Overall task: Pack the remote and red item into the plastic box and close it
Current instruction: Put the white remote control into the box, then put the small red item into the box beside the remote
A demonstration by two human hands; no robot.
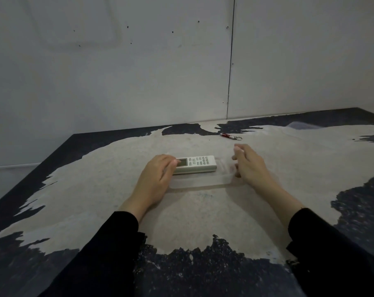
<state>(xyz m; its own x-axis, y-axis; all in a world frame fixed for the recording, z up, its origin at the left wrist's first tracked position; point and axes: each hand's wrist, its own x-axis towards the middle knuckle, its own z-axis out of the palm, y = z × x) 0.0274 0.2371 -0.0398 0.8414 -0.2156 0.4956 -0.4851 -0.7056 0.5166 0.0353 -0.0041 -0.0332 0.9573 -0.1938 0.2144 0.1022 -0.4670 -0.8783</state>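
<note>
near the bottom of the frame lies the worn worktop (192,211). at centre, the clear plastic box (203,179) is open, with the remote (195,164) seemingly already inside. the left hand (158,174) touches the remote's end, fingers loose; the right hand (247,162) is open beside the box. farther up, right of centre, the red item (227,136) waits unpacked. no lid is discernible; closing remains.

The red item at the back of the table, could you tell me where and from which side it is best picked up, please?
Pinch the red item across its red barrel, coming straight down with the right hand, which is nearer. It lies flat and slim with open table on both long sides; the ring at its right end looks loose and would probably let it swing.
</note>
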